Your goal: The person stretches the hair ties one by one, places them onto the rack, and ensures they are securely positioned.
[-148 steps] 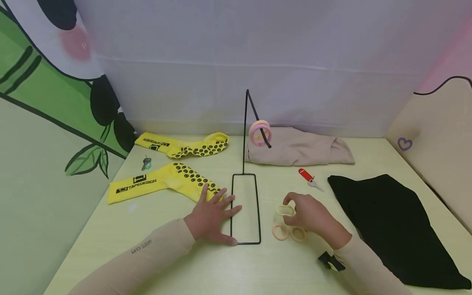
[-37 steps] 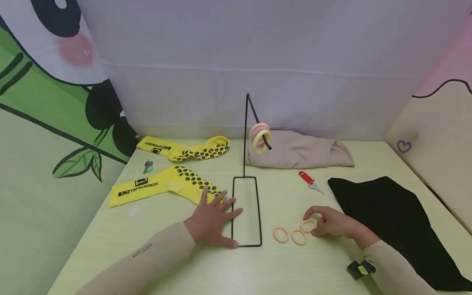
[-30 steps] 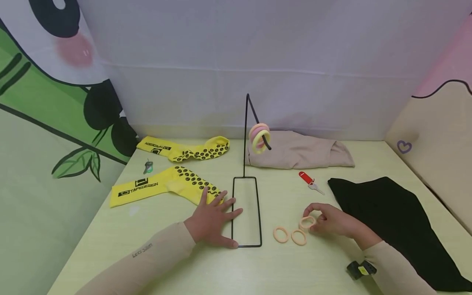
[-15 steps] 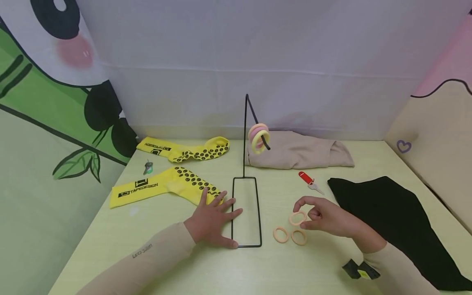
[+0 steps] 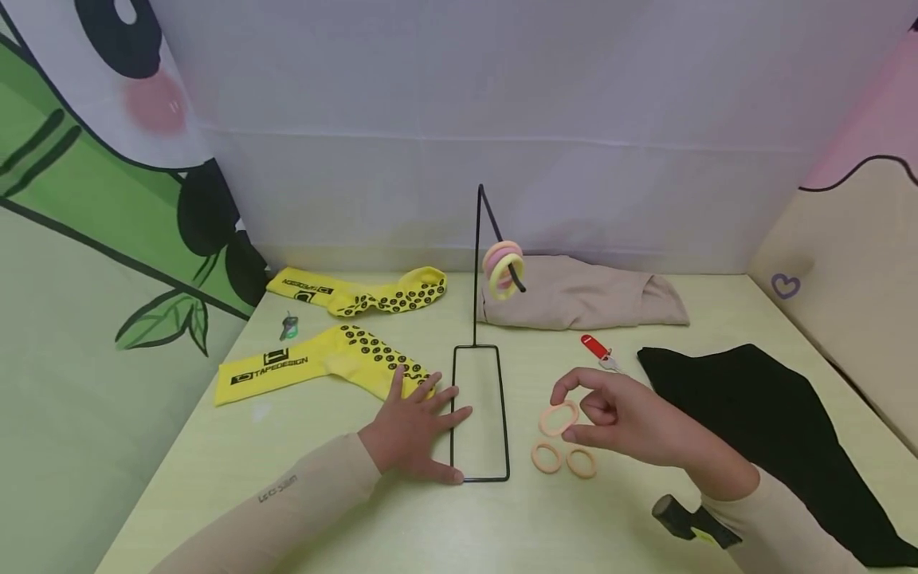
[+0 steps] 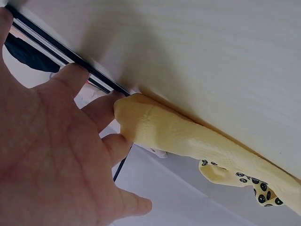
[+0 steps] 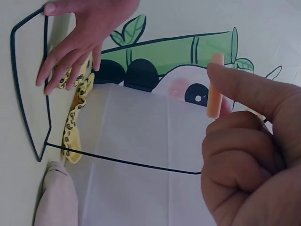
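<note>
In the head view my right hand (image 5: 634,418) pinches a peach-orange ring (image 7: 215,96) between thumb and index finger, above the table. Two more orange rings, one on the left (image 5: 534,456) and one on the right (image 5: 584,476), lie flat just below it. My left hand (image 5: 410,434) rests with fingers spread over the left side of a black wire stand's (image 5: 476,279) rectangular base. From the stand's slanting arm hang an orange ring, a pink ring and a yellow ring (image 5: 493,283). The left fingertips lie right by the toe of a yellow sock (image 5: 287,367).
A second yellow sock (image 5: 390,291) and a small dark key-like item (image 5: 289,326) lie to the left. Folded beige cloth (image 5: 581,295) sits behind the stand. On the right are a key with red tag (image 5: 594,346) and black cloth (image 5: 760,430).
A yellow ring, in my right hand earlier, now hangs on the stand's arm. My right hand has since picked up an orange ring and moved it left and up. The left hand stays put.
</note>
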`<state>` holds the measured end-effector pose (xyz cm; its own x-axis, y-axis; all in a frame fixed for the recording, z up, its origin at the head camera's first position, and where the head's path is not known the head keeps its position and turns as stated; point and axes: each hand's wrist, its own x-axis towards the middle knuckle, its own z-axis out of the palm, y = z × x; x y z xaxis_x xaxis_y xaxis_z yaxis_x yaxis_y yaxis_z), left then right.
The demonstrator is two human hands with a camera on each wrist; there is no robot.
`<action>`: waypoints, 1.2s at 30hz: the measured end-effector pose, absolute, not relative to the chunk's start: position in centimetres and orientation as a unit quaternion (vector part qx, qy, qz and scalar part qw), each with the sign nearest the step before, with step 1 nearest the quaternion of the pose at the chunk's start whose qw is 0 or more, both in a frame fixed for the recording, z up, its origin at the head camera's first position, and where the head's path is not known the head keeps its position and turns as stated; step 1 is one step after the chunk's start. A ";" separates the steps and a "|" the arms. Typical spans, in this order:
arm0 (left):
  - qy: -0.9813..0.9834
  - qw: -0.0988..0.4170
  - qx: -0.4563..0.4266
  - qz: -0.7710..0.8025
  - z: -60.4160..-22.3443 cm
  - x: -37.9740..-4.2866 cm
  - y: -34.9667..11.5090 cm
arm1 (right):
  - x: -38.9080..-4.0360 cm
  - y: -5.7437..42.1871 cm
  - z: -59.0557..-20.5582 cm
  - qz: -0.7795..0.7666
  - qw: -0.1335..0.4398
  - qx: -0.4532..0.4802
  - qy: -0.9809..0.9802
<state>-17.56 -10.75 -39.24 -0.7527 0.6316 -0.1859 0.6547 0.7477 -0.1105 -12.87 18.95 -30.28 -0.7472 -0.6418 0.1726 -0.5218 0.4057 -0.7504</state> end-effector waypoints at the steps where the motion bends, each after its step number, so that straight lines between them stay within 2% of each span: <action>1: 0.932 0.069 0.345 -0.085 -39.2 -17.6 -10.7 | -12.8 18.7 -29.9 -0.417 0.063 -0.351 0.836; 10: 0.932 0.064 0.346 -0.090 -39.6 -17.7 -10.8 | -12.0 16.8 -26.3 -0.412 -0.044 -0.390 0.823; 15: 0.932 0.058 0.348 -0.088 -39.7 -17.6 -10.8 | -12.1 15.7 -24.7 -0.468 -0.101 -0.433 0.764; 21: 0.932 0.060 0.345 -0.093 -39.5 -17.5 -10.7 | -12.5 14.4 -22.8 -0.522 -0.167 -0.434 0.715; 29: 0.931 0.062 0.345 -0.099 -39.5 -17.5 -10.8 | -13.8 13.6 -21.5 -0.532 -0.175 -0.364 0.744; 36: 0.932 0.065 0.343 -0.096 -39.4 -17.5 -10.8 | -14.1 13.7 -21.4 -0.538 -0.172 -0.354 0.745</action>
